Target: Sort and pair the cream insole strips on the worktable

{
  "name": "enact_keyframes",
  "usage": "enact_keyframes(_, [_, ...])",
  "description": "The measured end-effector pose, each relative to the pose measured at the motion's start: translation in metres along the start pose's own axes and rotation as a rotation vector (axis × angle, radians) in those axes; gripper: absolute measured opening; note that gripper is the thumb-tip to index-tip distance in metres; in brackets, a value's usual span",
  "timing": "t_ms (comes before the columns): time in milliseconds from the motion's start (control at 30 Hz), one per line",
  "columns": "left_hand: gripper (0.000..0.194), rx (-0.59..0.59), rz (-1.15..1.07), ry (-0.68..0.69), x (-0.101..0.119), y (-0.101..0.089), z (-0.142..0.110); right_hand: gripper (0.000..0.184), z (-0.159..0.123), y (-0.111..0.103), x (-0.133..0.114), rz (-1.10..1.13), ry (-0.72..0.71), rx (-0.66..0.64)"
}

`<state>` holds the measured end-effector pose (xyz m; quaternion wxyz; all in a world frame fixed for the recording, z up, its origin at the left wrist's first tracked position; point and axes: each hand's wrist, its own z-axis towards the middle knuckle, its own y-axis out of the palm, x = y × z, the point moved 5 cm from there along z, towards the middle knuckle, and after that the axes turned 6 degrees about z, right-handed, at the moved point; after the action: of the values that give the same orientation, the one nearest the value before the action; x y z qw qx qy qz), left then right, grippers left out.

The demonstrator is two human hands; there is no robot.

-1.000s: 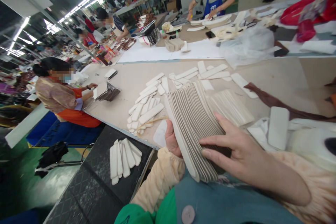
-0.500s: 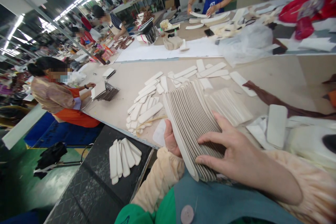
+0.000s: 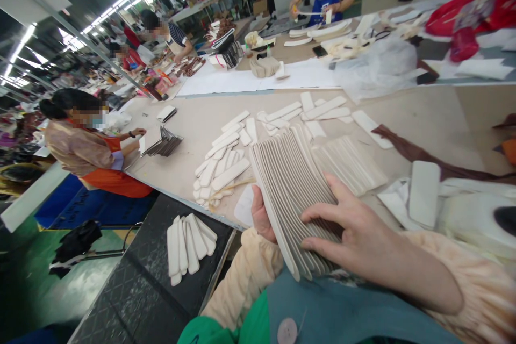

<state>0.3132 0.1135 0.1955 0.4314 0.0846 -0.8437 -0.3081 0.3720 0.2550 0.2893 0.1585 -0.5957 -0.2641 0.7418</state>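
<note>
I hold a thick fanned stack of pale, long rounded insole-like pieces (image 3: 288, 183) upright at the near edge of the beige table (image 3: 193, 129). My left hand (image 3: 261, 216) grips the stack from below and behind, mostly hidden by it. My right hand (image 3: 350, 228) lies across the stack's near side, fingers curled onto the edges of the pieces. A second fanned pile of the same pieces (image 3: 350, 164) lies on the table just beyond my right hand.
Loose white strips (image 3: 223, 158) are scattered left of the stack and several lie on a dark lower shelf (image 3: 189, 239). A person in an orange apron (image 3: 86, 145) works at the left edge beside dark stacked pieces (image 3: 159, 140). Other people work at the far end.
My right hand's fingers have slid slightly down and left along the stack. The stack has tilted a little nearer to me. My left hand keeps its grip.
</note>
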Motion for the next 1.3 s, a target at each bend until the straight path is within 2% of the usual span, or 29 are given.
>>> enact_keyframes(133, [0.079,-0.009,-0.1,-0.002,-0.002,-0.001,0.001,0.025,0.0,0.003,0.005,0.018,0.029,-0.031])
enact_keyframes(200, [0.076,-0.017,-0.156,0.008,-0.002,-0.001,0.0,0.032,-0.001,0.004,0.007,0.038,0.065,-0.036])
enact_keyframes(267, [0.072,-0.04,-0.195,0.024,0.0,-0.001,-0.002,0.051,-0.001,0.006,0.007,0.073,0.101,-0.027])
enact_keyframes(400, [0.063,-0.052,-0.138,0.005,0.005,-0.003,-0.005,0.103,0.003,0.015,0.013,0.184,0.13,0.0])
enact_keyframes(467, [0.058,-0.015,-0.06,-0.005,0.008,-0.001,-0.003,0.117,0.005,0.022,0.027,0.283,0.153,-0.026])
enact_keyframes(533, [0.052,0.05,0.048,0.006,0.008,0.002,-0.001,0.12,0.001,0.031,0.048,0.445,0.217,-0.072])
enact_keyframes(633, [0.052,0.134,0.304,0.036,-0.003,0.008,0.006,0.115,-0.016,0.047,0.087,0.903,0.372,-0.082])
enact_keyframes(700, [0.057,0.113,0.51,0.045,-0.023,0.011,0.014,0.105,-0.031,0.061,0.112,1.166,0.509,-0.011])
enact_keyframes(833, [0.07,0.059,0.885,0.092,-0.076,0.006,0.033,0.09,-0.063,0.092,0.151,1.253,0.75,0.16])
enact_keyframes(933, [0.065,0.065,1.038,0.001,-0.11,-0.011,0.04,0.073,-0.087,0.126,0.171,1.361,0.888,0.169])
enact_keyframes(1000, [0.068,0.066,1.074,-0.089,-0.124,-0.025,0.04,0.062,-0.098,0.148,0.183,1.426,0.951,0.174])
enact_keyframes(1067, [0.077,0.061,1.098,-0.146,-0.129,-0.036,0.037,0.052,-0.102,0.165,0.192,1.455,0.988,0.204])
enact_keyframes(1167, [0.088,0.014,1.199,-0.155,-0.122,-0.045,0.027,0.045,-0.091,0.181,0.199,1.48,0.975,0.264])
enact_keyframes(1300, [0.091,-0.053,1.391,-0.041,-0.098,-0.048,0.0,0.042,-0.068,0.196,0.2,1.487,0.983,0.269])
